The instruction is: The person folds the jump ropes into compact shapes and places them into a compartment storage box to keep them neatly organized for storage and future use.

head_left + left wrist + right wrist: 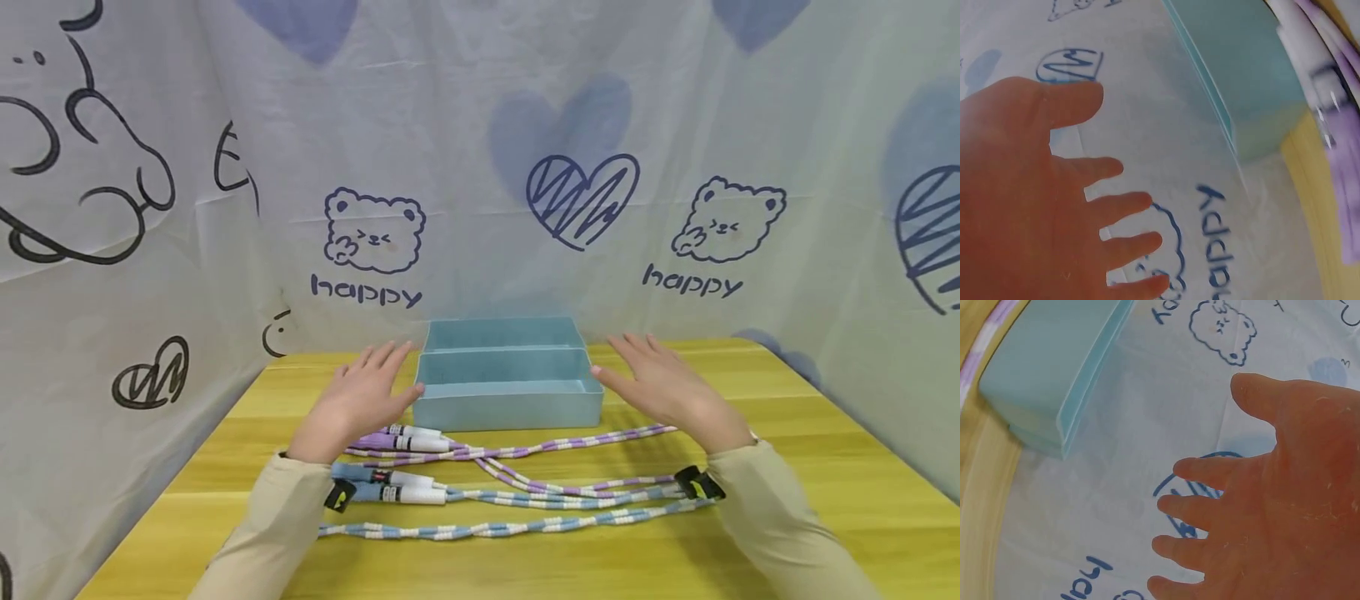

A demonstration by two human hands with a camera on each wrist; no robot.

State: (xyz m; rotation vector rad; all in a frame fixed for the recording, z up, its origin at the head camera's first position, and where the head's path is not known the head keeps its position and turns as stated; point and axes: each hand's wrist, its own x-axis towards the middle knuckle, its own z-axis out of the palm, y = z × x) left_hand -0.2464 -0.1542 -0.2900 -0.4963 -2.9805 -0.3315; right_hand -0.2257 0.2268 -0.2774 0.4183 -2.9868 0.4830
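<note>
A light blue two-compartment box [507, 411] stands at the back of the wooden table. My left hand [358, 407] hovers by its left side, fingers spread, holding nothing; the left wrist view shows the same hand [1029, 194] apart from the box wall [1247, 75]. By the right side is my right hand [666, 390], also spread and holding nothing, seen palm-on in the right wrist view [1272, 494]. In front of the box lie a purple-and-white beaded jump rope [517, 452] and a blue-and-white beaded jump rope [525, 526], their handles [420, 495] at the left.
The yellow wood-grain table [480, 571] stretches toward me and out to both sides. A white cloth [480, 125] printed with bears and hearts hangs directly behind the box and along both sides. Black straps are on both wrists.
</note>
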